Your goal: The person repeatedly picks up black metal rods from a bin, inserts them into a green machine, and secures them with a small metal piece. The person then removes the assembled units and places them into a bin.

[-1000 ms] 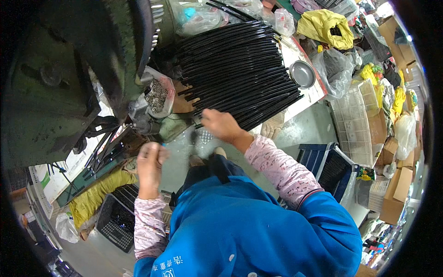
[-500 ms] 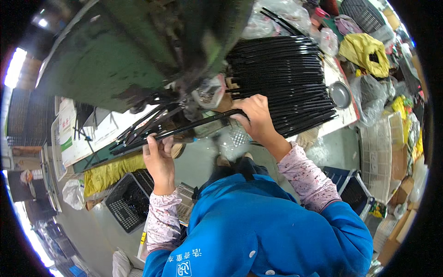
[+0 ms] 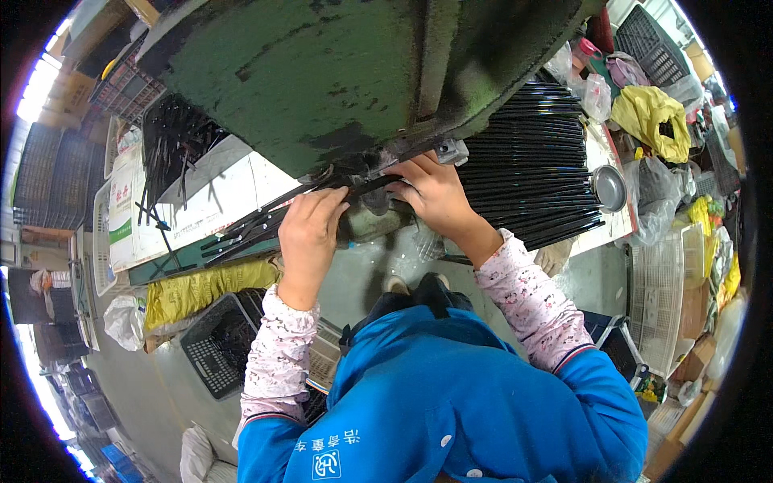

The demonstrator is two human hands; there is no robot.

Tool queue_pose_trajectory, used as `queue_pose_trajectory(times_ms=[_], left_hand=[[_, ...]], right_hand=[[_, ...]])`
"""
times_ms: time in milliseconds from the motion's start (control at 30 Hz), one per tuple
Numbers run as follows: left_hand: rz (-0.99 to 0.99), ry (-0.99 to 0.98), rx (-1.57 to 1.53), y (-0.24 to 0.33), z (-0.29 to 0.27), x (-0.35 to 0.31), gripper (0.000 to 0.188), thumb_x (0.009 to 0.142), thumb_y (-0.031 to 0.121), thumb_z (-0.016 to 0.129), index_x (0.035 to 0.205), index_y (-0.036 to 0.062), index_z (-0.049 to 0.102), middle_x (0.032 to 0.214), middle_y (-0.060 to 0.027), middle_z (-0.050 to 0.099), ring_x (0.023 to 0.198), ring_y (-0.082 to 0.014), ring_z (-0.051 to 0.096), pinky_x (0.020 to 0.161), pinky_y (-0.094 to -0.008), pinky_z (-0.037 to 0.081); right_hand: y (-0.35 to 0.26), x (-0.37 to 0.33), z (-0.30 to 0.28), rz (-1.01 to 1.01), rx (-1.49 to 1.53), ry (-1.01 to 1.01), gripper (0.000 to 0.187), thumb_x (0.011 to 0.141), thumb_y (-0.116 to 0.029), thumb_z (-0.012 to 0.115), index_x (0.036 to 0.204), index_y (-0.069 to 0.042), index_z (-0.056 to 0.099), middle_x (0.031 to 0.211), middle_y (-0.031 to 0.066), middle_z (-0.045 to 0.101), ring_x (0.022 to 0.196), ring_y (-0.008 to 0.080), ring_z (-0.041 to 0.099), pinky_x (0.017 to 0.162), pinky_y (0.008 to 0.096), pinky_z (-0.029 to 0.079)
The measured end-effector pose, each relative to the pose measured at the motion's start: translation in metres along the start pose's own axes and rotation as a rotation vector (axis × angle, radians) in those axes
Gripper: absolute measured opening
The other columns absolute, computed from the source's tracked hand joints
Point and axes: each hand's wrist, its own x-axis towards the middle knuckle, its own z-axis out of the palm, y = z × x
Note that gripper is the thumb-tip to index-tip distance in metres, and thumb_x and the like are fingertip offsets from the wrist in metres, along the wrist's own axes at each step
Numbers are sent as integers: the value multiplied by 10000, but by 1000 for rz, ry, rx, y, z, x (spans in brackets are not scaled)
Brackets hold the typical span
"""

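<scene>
At the underside of a large green machine (image 3: 322,97), my two hands hold a thin black tube (image 3: 373,184) between them. My left hand (image 3: 310,237) pinches its left part, with thumb and fingers pressed together. My right hand (image 3: 435,197) is closed on the right part, close against the machine's metal tooling (image 3: 452,151). The tube's ends are hidden by my fingers and the machine. To the right, a wide stack of black tubes (image 3: 523,153) lies in rows on the table. More loose black tubes (image 3: 250,229) lie by my left hand.
A round metal bowl (image 3: 609,189) stands right of the stack. Yellow sacks (image 3: 652,121) and a white plastic crate (image 3: 664,290) are on the right. Below the table at left are a black crate (image 3: 217,346) and a yellow sack (image 3: 209,291). A white board (image 3: 217,193) lies behind them.
Both hands have moved up to the machine and closer together, bringing the tube under its tooling. The view has shifted, so the machine now covers part of the tube stack.
</scene>
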Motion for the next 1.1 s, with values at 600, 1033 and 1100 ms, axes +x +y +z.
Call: queue_pose_trajectory(times_ms=[600, 1033, 1100], left_hand=[[-730, -1111, -691, -99, -22, 34, 444, 936, 398, 579, 1025, -33, 635, 818, -101, 698, 658, -156, 673, 640, -274, 548], [-1024, -672, -1376, -28, -49, -6, 333, 903, 232, 644, 1105, -22, 569, 981, -121, 658, 857, -202, 663, 727, -310, 561], [-1067, -386, -1456, -35, -35, -5, 305, 956, 246, 561, 1126, -1, 508, 925, -137, 642, 846, -261, 670, 744, -396, 581]], right_hand=[[72, -15, 39, 421, 99, -80, 326, 816, -219, 733, 1034, -1, 625, 940, 129, 674, 815, 299, 644, 702, 380, 492], [131, -41, 117, 422, -141, 60, 220, 917, -240, 529, 1013, -61, 615, 919, 104, 645, 844, 295, 621, 701, 420, 487], [131, -41, 114, 535, 16, -31, 240, 920, -254, 522, 1029, -57, 606, 928, 103, 638, 852, 273, 615, 714, 404, 480]])
